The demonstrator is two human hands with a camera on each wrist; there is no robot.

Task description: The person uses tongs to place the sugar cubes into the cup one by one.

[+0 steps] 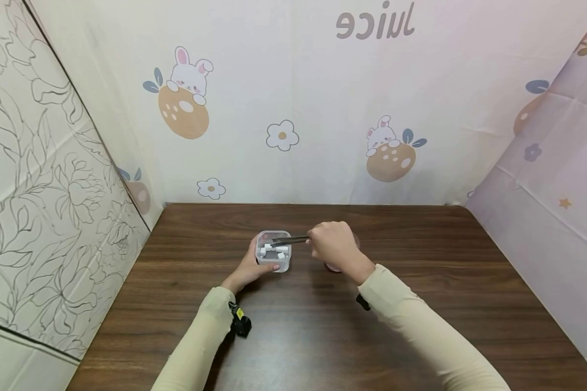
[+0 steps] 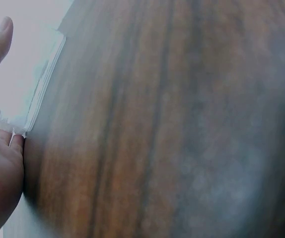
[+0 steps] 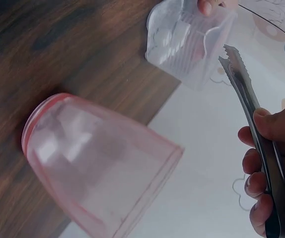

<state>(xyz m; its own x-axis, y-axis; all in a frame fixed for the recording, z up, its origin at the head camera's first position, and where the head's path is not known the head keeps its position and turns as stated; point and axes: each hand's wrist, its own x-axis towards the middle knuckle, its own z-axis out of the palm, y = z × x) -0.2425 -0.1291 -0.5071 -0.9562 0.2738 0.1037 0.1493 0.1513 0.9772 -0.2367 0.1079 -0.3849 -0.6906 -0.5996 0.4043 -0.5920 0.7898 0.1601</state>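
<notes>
A clear square plastic box stands on the wooden table with several small white pieces inside. My left hand holds it from the side, thumb along the near wall. The left wrist view catches only part of that hand and the box. With curled fingers my right hand grips dark metal tongs, their tips over the box. In the right wrist view the toothed tips of the tongs stand slightly apart, nothing visible between them.
Below my right hand stands a translucent pink cup, mostly hidden by that hand in the head view; pale patches show through its lower wall. The brown table meets a printed cloth at its back edge.
</notes>
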